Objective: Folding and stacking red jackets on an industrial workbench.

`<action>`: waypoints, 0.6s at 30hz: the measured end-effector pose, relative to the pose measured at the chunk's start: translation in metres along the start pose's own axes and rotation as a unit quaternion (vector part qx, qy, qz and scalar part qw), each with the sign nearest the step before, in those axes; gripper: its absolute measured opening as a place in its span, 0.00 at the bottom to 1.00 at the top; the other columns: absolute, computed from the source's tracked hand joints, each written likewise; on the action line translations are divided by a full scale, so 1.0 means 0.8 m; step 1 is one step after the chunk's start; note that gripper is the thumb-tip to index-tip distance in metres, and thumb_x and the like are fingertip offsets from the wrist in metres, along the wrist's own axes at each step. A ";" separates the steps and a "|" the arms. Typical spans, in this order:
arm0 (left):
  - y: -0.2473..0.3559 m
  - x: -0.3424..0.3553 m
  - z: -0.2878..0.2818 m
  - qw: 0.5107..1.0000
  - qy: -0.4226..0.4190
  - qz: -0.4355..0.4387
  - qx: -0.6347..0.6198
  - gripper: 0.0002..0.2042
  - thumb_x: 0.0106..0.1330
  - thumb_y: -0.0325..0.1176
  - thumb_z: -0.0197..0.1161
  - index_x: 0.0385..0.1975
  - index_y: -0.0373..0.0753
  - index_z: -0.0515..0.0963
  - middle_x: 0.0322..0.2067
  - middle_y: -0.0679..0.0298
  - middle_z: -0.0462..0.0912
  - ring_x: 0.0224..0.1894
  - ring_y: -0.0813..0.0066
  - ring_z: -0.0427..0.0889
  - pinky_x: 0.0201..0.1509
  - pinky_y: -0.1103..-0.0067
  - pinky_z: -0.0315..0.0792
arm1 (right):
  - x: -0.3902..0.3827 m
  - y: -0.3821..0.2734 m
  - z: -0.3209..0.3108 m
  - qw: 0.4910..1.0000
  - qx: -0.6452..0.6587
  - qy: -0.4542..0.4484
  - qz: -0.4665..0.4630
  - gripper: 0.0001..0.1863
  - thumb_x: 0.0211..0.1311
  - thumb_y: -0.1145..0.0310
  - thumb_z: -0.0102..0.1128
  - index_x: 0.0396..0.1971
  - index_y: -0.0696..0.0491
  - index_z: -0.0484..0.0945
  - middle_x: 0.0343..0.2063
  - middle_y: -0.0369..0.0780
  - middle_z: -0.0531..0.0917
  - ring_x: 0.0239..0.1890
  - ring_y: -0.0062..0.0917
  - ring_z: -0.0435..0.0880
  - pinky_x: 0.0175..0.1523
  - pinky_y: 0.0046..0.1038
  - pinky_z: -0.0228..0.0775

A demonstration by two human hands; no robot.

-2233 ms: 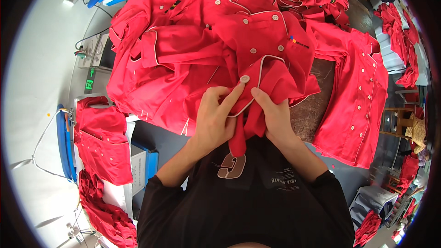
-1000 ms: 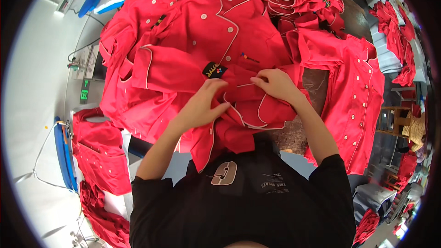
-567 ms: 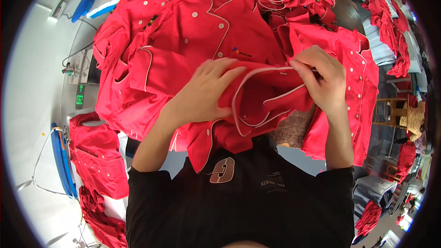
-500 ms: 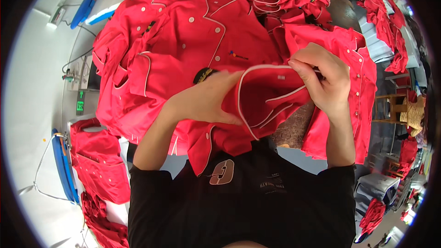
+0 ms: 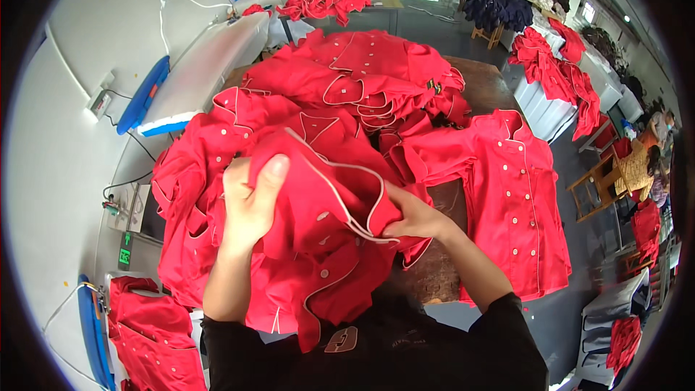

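Lifted in front of me is a red jacket (image 5: 311, 210) with white piping and pale buttons. My left hand (image 5: 250, 195) is closed on a fold at its left side, the thumb pointing up. At the right, my right hand (image 5: 414, 216) grips the piped edge near the collar opening, with its fingers partly hidden by the cloth. The lower part of the jacket hangs toward my chest. Under and behind it lie more red jackets (image 5: 195, 203), heaped on a brown table (image 5: 441, 282).
Another red jacket (image 5: 510, 203) lies spread out at the right of the table. A farther pile of jackets (image 5: 362, 54) sits behind. On the left stand a white padded board (image 5: 210, 65) and a blue-edged board (image 5: 143, 94). People sit by a wooden chair (image 5: 597, 188) at far right.
The jacket has been turned, and more of its buttoned front now shows. My left hand has moved left, my right hand down and left. My view has tilted up, showing more of the room.
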State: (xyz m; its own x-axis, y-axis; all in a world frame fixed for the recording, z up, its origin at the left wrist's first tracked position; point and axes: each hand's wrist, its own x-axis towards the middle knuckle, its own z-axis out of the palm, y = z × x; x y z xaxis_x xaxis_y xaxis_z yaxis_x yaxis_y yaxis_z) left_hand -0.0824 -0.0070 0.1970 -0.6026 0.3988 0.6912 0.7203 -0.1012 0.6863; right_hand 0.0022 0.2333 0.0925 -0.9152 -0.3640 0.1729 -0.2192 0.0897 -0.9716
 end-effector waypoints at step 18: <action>0.049 0.084 -0.031 0.988 -0.010 -0.116 0.105 0.14 0.64 0.39 0.57 0.39 0.32 0.76 0.31 0.66 0.81 0.33 0.84 0.76 0.39 0.83 0.71 | -0.071 -0.252 -0.094 0.893 -0.306 0.326 -0.048 0.20 0.51 0.69 0.66 0.43 0.61 0.75 0.38 0.41 0.82 0.38 0.22 0.80 0.47 0.25 0.70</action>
State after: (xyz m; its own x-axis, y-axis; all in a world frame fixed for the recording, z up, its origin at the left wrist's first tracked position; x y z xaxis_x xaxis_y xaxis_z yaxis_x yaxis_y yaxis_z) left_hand -0.1031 -0.0069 0.2756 -0.7547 0.4076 0.5141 0.6197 0.1855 0.7626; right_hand 0.0729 0.3055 0.2911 -0.8409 0.2017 0.5022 -0.2690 0.6493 -0.7114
